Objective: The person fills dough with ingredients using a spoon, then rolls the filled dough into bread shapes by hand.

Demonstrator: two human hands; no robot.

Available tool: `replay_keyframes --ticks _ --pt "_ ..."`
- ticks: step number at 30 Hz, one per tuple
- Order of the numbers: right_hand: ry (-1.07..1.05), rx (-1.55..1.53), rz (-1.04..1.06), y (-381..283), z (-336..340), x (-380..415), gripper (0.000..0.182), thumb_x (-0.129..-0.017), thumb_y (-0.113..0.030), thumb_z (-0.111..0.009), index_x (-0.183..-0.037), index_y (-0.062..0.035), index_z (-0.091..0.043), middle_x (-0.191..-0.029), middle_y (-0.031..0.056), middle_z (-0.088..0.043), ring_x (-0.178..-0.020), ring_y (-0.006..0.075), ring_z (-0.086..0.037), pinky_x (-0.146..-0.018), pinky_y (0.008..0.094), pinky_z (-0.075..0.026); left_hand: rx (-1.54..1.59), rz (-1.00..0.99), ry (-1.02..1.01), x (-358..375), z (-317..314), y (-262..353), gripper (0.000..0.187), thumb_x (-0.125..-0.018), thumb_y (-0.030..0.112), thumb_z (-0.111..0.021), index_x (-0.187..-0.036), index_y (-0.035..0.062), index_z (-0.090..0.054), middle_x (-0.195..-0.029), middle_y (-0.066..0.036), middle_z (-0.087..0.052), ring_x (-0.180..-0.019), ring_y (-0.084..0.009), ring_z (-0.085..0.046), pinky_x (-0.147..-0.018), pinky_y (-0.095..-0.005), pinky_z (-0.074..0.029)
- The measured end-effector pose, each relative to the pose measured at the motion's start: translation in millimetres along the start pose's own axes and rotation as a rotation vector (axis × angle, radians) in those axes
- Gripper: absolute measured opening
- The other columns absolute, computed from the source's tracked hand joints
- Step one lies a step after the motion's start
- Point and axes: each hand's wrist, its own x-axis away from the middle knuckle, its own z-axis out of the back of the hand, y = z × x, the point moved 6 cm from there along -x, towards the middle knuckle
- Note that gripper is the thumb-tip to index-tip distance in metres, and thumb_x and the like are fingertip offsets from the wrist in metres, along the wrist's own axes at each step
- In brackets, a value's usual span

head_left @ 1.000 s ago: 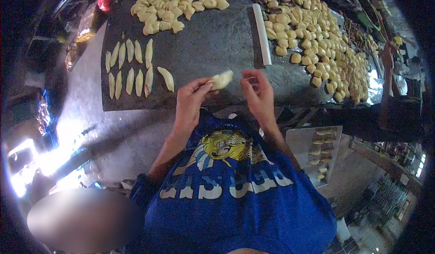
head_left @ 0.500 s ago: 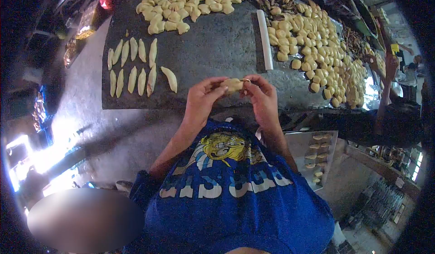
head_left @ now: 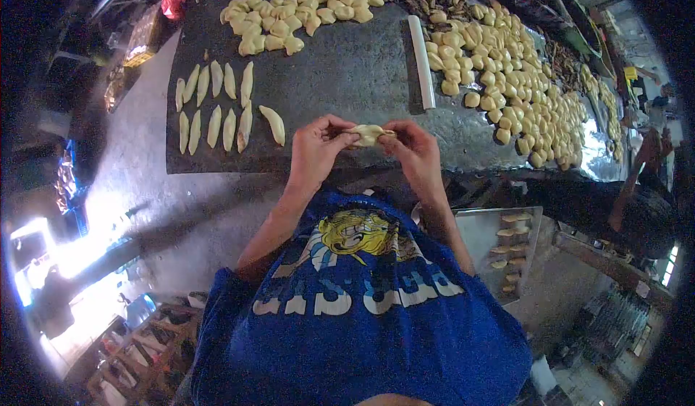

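Observation:
A pale dough piece (head_left: 369,135) is held up between both hands over the front edge of the dark work surface. My left hand (head_left: 320,149) pinches its left end with thumb and fingers. Its right end is gripped by my right hand (head_left: 416,152), fingertips closed on the dough. Left of my hands, a curved dough strip (head_left: 273,125) lies apart from two rows of long, tapered dough pieces (head_left: 215,127).
A white rolling pin (head_left: 420,62) lies right of centre on the dark mat (head_left: 326,65). Beyond are clustered dough pieces (head_left: 279,18); many round ones (head_left: 514,87) spread right. A tray (head_left: 481,232) stands lower right. Another person's arm (head_left: 633,181) is at far right.
The dough between my hands has changed shape and looks thinner, its right end now at my right fingertips. The other person's arm at far right has shifted, and the view has tilted slightly.

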Motion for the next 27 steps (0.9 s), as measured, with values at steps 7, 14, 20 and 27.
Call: replay_keyframes --ticks 7,14,20,27 --pt "-0.034 0.011 0.083 27.8 13.0 -12.3 0.024 -0.091 -0.013 -0.066 -0.109 0.0028 -0.067 -0.080 0.0020 -0.068 -0.074 0.0101 -0.061 -0.067 0.0271 -0.050 -0.040 0.050 0.021 -12.2 -2.4 -25.8 0.013 -0.088 0.003 -0.067 -0.099 -0.0042 -0.067 -0.092 -0.008 -0.071 -0.082 -0.0131 -0.069 -0.074 -0.0242 -0.055" --pt "0.164 0.608 0.214 45.2 21.8 -21.0 0.013 -0.087 -0.011 -0.068 -0.093 0.0010 -0.067 -0.097 0.0173 -0.066 -0.091 0.0299 -0.064 -0.080 0.0370 -0.051 -0.765 -0.319 0.197 -11.4 7.9 -44.3 0.012 -0.087 0.010 -0.067 -0.097 0.0040 -0.070 -0.097 -0.008 -0.072 -0.088 -0.0230 -0.067 -0.080 -0.0339 -0.054" --pt "0.195 0.872 0.499 37.0 14.3 -13.7 0.022 -0.083 -0.008 -0.067 -0.103 -0.0008 -0.063 -0.108 0.0167 -0.059 -0.101 0.0379 -0.055 -0.087 0.0455 -0.048 -1.116 -0.677 0.305 4.3 -5.1 -40.0 0.013 -0.085 0.010 -0.066 -0.096 0.0047 -0.069 -0.106 -0.006 -0.067 -0.101 -0.0295 -0.058 -0.084 -0.0400 -0.050" --pt "0.035 1.018 0.594 27.2 -10.2 -30.9 0.035 -0.081 -0.006 -0.068 -0.114 -0.0022 -0.059 -0.111 0.0152 -0.059 -0.105 0.0372 -0.056 -0.088 0.0440 -0.048 -0.976 -0.251 0.173 -18.0 -7.6 -45.6 0.023 -0.080 0.013 -0.072 -0.100 0.0028 -0.067 -0.110 -0.011 -0.062 -0.112 -0.0319 -0.052 -0.097 -0.0423 -0.042"
